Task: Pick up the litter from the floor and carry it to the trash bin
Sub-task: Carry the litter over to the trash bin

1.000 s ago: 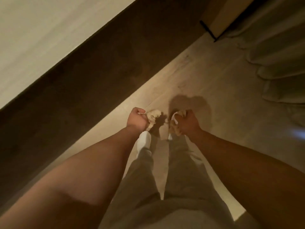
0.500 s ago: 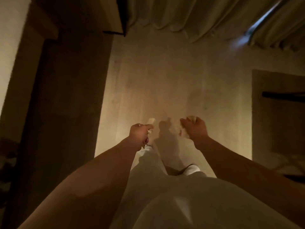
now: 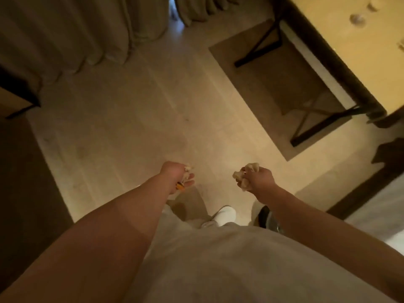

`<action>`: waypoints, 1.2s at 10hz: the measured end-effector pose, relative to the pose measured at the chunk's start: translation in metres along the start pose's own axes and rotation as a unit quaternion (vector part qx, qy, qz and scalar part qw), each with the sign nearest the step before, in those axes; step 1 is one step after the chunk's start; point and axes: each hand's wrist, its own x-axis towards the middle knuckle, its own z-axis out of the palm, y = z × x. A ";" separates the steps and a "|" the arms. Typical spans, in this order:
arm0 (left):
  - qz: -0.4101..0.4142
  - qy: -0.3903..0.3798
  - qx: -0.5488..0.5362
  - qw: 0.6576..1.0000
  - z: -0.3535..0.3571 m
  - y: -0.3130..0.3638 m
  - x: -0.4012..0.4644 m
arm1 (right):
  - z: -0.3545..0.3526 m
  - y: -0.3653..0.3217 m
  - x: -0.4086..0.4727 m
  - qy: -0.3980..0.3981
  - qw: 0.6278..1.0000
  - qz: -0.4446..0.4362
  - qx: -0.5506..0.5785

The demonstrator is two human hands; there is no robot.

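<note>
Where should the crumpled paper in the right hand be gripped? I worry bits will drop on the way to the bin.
Around its middle, as now: the right hand wraps the crumpled paper from its right, but lobes bulge out above and below the fist, so closing fingers over those would likely hold better.

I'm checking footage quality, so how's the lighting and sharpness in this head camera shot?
Head view: dim, warm yellow light; the desk top at upper right is brightest, the left edge falls into dark shadow. Overall soft and slightly blurred; the litter in the right hand and left hand lacks detail. Wide-angle bend shows at the edges.
</note>
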 end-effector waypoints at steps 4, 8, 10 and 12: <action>-0.033 -0.106 0.334 0.936 0.277 -0.043 -0.054 | -0.214 0.107 -0.016 0.210 0.902 0.132 0.354; -0.061 -0.173 0.629 0.755 0.450 -0.127 -0.012 | -0.258 0.229 -0.001 0.265 0.755 0.249 0.545; -0.105 -0.187 0.695 0.687 0.499 -0.203 0.039 | -0.248 0.303 0.044 0.249 0.646 0.261 0.673; -0.110 -0.161 0.701 0.686 0.545 -0.282 0.110 | -0.241 0.373 0.126 0.236 0.540 0.255 0.767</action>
